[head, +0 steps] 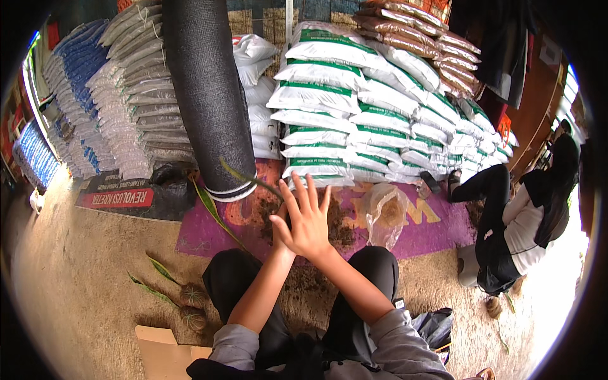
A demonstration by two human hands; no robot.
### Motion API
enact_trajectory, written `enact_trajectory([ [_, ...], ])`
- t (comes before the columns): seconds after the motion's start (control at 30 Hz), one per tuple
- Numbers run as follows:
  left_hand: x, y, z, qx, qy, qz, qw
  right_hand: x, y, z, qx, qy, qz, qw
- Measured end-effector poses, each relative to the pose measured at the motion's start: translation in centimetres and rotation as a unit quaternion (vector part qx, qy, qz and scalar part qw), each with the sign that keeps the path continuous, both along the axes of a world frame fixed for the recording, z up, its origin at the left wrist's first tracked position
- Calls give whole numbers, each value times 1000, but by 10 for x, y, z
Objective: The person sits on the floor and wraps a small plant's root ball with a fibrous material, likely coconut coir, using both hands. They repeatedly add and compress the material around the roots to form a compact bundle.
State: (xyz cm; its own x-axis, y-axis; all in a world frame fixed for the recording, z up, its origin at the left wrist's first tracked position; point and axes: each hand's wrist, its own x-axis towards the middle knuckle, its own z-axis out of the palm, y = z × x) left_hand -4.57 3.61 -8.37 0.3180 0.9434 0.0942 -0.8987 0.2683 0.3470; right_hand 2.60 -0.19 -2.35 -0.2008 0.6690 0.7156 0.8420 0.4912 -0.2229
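My right hand [306,223] lies over my left hand [279,235], its fingers spread and its back facing up. Most of my left hand is hidden beneath it, so I cannot tell what is between the palms. A narrow green snake plant leaf [240,176] sticks out to the upper left from beside the fingers. Dark loose soil [341,221] is scattered on the purple printed sheet [304,256] under my hands. A clear plastic bag [387,213] with brown fibre inside rests to the right. Another, longer snake plant leaf [213,209] slants across the sheet's left side.
Two fibre-wrapped root balls [193,306] with leaves lie left of my knee, near cardboard [164,351]. A black mesh roll [209,95] stands ahead. Stacked white-and-green sacks [318,128] rise behind the sheet. A person [527,213] sits at right; a black plastic bag [434,327] lies nearby.
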Motion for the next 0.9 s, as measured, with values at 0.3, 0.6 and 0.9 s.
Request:
enact_trajectory([
  [0.3, 2, -10, 7, 10, 55, 61, 997, 30, 2, 14, -80, 252, 253, 931],
  [0.6, 10, -16, 15, -104, 46, 7, 993, 91, -32, -6, -82, 108, 221, 966],
  [0.9, 38, -46, 37, -108, 129, 63, 984, 100, -46, -7, -37, 84, 230, 969],
])
